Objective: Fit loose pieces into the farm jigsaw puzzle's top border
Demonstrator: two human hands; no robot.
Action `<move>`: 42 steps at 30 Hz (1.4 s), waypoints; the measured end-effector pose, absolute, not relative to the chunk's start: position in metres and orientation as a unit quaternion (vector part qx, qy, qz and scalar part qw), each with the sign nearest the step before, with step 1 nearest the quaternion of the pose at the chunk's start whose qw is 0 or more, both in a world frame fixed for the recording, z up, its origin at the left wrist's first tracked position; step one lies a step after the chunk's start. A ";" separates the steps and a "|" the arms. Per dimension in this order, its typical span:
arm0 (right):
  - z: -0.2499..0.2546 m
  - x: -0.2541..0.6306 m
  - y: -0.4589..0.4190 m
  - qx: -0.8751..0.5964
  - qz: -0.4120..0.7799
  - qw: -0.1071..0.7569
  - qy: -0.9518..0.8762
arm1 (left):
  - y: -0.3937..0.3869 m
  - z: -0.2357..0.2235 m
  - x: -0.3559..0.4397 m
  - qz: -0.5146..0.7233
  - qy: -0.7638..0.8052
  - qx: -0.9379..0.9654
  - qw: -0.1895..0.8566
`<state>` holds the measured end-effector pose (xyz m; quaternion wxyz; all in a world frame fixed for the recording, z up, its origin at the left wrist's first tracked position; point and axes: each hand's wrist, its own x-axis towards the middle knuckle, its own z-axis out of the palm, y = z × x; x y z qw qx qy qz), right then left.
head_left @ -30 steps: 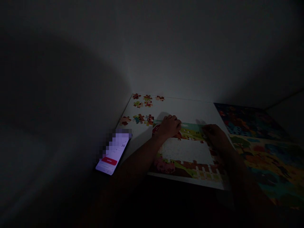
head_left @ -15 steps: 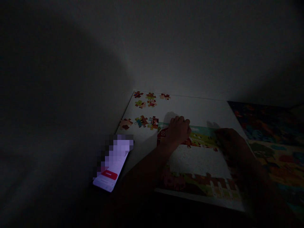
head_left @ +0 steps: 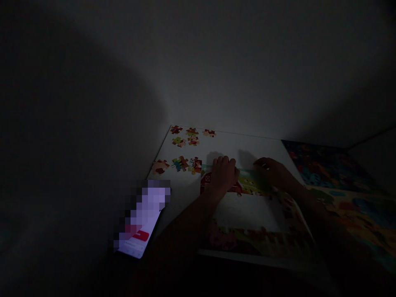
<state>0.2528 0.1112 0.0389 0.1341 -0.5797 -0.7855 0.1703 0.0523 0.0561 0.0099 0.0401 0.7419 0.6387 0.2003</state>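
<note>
A half-built jigsaw puzzle [head_left: 247,210] lies on a white table [head_left: 247,144] in a dark room; its border is filled and its middle is bare. My left hand [head_left: 223,173] rests knuckles-up on the puzzle's top left part, by a red barn, fingers curled down. My right hand [head_left: 274,172] sits on the top edge to the right, fingers bent; whether they pinch a piece is hidden by the dark. Several loose pieces [head_left: 187,163] lie left of my left hand, with more pieces [head_left: 192,135] at the table's far left corner.
A lit phone [head_left: 140,220] lies at the table's left front edge. A colourful picture sheet [head_left: 343,185] covers the right side. A plain wall rises directly behind the table. Everything else is in darkness.
My right hand has slid left and up along the puzzle's top edge, closer to my left hand. My left hand stays on the barn area. The camera has shifted slightly.
</note>
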 end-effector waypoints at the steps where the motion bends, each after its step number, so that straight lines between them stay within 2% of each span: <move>1: 0.041 0.245 0.118 -0.569 0.173 0.135 -0.792 | 0.056 0.009 0.052 0.203 0.639 0.741 0.039; 7: 0.039 0.191 0.157 -0.515 0.182 0.149 -0.825 | 0.056 0.009 0.052 0.208 0.643 0.736 0.044; 18: 0.029 0.114 0.193 -0.467 0.198 0.094 -0.856 | 0.056 0.012 0.051 0.206 0.645 0.733 0.063; 26: 0.003 0.092 0.215 -0.460 0.072 0.102 -0.879 | 0.059 0.009 0.050 0.182 0.644 0.740 0.070; 30: -0.010 0.092 0.218 -0.455 0.055 0.146 -0.877 | 0.060 0.009 0.049 0.178 0.647 0.738 0.071; 37: -0.021 0.097 0.221 -0.458 0.106 0.246 -0.848 | 0.058 0.014 0.049 0.174 0.654 0.732 0.077; 42: -0.021 0.098 0.221 -0.457 0.115 0.273 -0.839 | 0.059 0.015 0.049 0.166 0.656 0.732 0.085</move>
